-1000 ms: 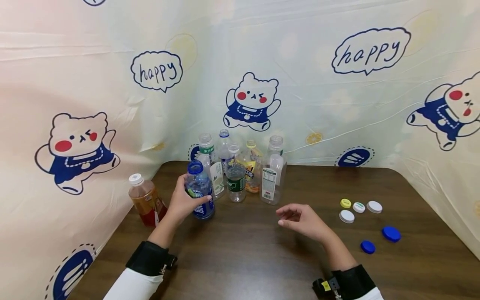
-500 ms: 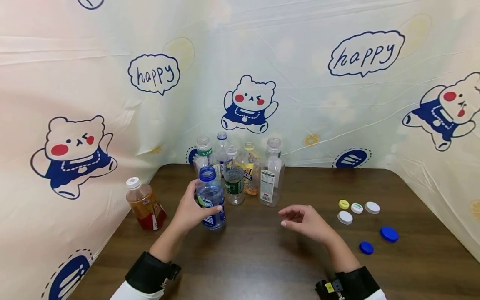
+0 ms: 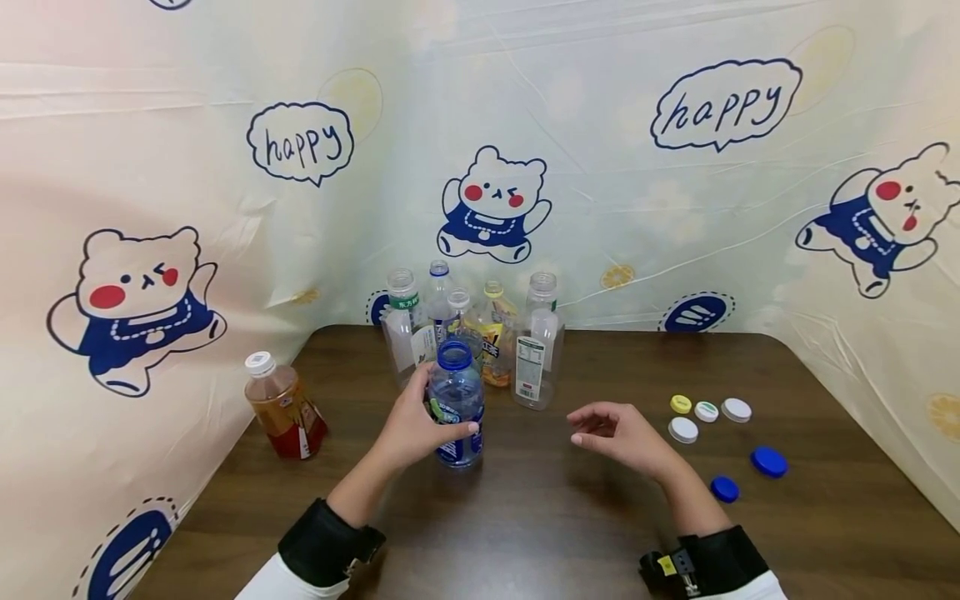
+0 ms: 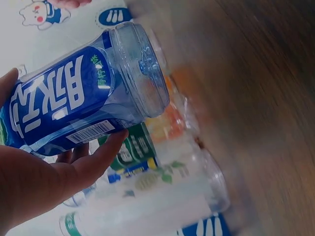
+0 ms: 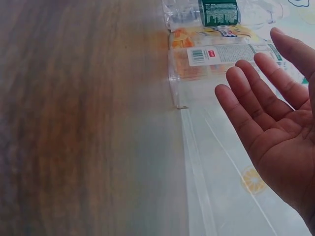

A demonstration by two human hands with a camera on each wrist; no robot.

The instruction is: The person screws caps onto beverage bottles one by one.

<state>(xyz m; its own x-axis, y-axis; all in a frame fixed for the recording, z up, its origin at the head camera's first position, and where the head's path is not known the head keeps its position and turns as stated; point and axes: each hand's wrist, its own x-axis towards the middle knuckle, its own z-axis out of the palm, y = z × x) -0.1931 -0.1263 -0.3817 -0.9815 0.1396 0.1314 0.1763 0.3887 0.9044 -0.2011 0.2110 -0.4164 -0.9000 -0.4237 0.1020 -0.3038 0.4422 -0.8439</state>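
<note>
Blue-labelled, clear plastic bottle (image 3: 456,396), capless and upright, sits in the left hand (image 3: 414,429), fingers wrapped round its side. Base contact with the brown wooden surface (image 3: 525,537): can't tell. Looks empty, so likely light, squeezable, slick; hold lightly at labelled middle. Right hand (image 3: 626,437) relaxed, holding nothing. Uncapped clear plastic bottles (image 3: 495,346) stand just behind.

I read "happy" in the left speech bubble (image 3: 300,143) and the right speech bubble (image 3: 726,104) on the patterned cloth (image 3: 600,200). My left wrist view shows large white "脉动" on the blue label (image 4: 61,105), beside a barcode (image 4: 91,132). A green neck band (image 3: 403,302) reads "东方"; the white label (image 3: 529,367)'s print is too small.
</note>
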